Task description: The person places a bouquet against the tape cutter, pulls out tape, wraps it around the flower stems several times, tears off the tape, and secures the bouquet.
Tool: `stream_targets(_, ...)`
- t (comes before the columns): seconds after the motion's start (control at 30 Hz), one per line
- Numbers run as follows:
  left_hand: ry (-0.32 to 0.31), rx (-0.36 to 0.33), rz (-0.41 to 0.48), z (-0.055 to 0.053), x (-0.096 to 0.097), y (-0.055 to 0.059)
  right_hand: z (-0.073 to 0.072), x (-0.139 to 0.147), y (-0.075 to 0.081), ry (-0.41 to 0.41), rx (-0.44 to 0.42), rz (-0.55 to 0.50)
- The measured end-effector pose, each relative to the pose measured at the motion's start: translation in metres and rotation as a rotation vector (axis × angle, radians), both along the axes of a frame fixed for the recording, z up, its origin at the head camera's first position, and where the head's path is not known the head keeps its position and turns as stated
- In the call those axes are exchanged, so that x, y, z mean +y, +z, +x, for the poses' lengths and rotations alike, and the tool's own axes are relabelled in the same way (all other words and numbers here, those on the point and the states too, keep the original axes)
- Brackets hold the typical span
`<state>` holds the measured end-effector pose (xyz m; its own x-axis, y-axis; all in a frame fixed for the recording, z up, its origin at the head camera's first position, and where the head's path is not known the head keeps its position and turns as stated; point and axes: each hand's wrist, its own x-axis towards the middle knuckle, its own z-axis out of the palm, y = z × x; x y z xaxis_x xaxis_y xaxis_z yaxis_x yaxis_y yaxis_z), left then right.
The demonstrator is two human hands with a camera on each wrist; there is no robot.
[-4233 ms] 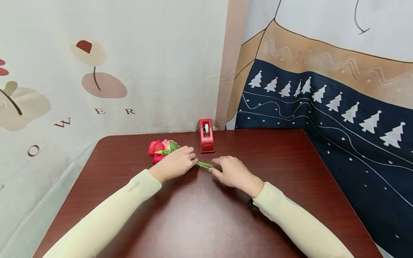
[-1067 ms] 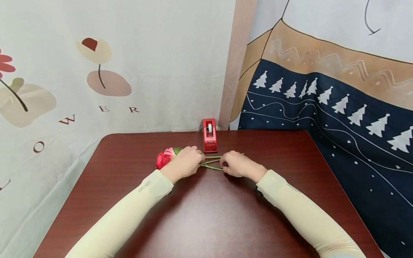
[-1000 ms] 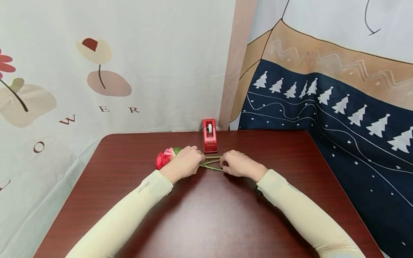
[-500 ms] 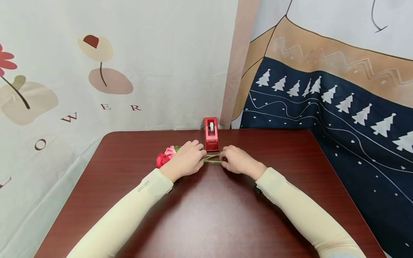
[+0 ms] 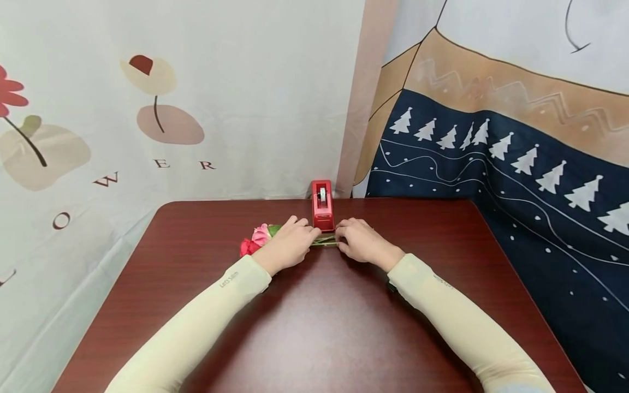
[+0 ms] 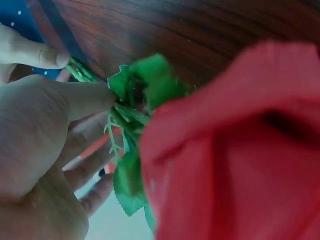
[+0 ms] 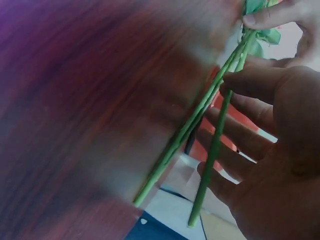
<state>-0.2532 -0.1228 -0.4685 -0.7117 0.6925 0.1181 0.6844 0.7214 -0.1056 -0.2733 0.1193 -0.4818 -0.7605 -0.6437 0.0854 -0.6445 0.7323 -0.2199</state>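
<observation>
Artificial roses, one red (image 5: 249, 247) and one pink (image 5: 261, 234), lie towards the left with their green stems (image 5: 324, 240) pointing right. My left hand (image 5: 292, 245) holds the stems just below the blooms; in the left wrist view its thumb presses by the green leaves (image 6: 155, 75), and a red rose (image 6: 240, 145) fills the near side. My right hand (image 5: 363, 243) pinches the stems further down. In the right wrist view, the stems (image 7: 172, 145) run past its thumb, and one stem (image 7: 212, 150) angles apart from the others, across the fingers.
A red tape dispenser (image 5: 322, 213) stands just behind the stems, between both hands, near the back edge of the dark red wooden table (image 5: 314, 327). Printed cloths hang behind the table: a pale one (image 5: 265, 109) and a navy one with white trees (image 5: 442, 164).
The stems, spread apart between the hands a second ago, now lie closer together. My left hand has shifted slightly right along them, while my right hand has stayed nearly in place.
</observation>
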Motion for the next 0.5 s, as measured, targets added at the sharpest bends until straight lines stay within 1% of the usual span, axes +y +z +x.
stream_targets(0.1, -0.022, -0.035, -0.006, -0.0006, -0.0026, -0.0004, -0.0023, 0.0005, -0.0033, 0.007, -0.025, -0.014)
stream_targets(0.23, -0.032, -0.066, 0.003, -0.0021, -0.0034, -0.0006, -0.0033, 0.0009, -0.0063, 0.001, -0.053, -0.039)
stream_targets(0.37, -0.024, -0.067, 0.011, -0.0037, -0.0039, -0.0012, -0.0035, 0.0, -0.0058, 0.0, -0.072, -0.059)
stream_targets(0.5, -0.03, -0.05, -0.02, -0.0046, -0.0049, -0.002, -0.0042, -0.0003, -0.0058, 0.002, -0.082, -0.064)
